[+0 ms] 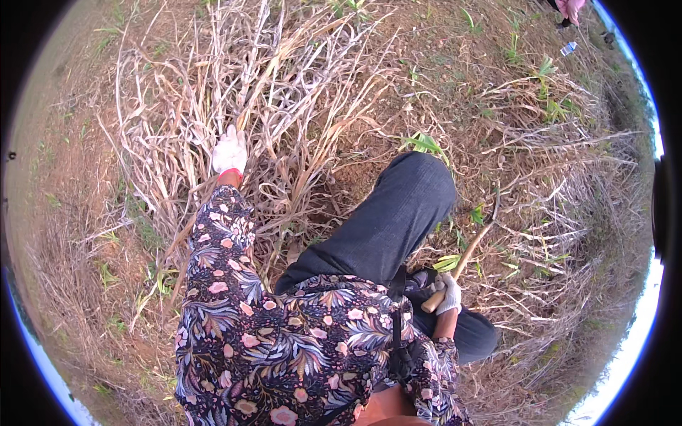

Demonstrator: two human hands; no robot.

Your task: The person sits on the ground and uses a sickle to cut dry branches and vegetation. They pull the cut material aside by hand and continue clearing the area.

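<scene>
My left hand (230,153), in a white glove with a red cuff, reaches forward onto a heap of dry stalks and leaves (261,101). It lies against the stalks with its fingers extended, and no stalk is plainly gripped. Low on the right, my right hand (449,294), in a pale knit glove, is closed around the wooden handle (471,247) of what looks like a sickle. The tool's narrow dark blade (496,204) points away from me, over the ground and apart from the heap.
My bent knee (421,175) rises between the heap and the tool. Green shoots (423,142) grow just beyond it. More cut dry stalks (538,239) lie on the right. Farther off are a plastic bottle (568,48) and part of another person (570,9) in pink.
</scene>
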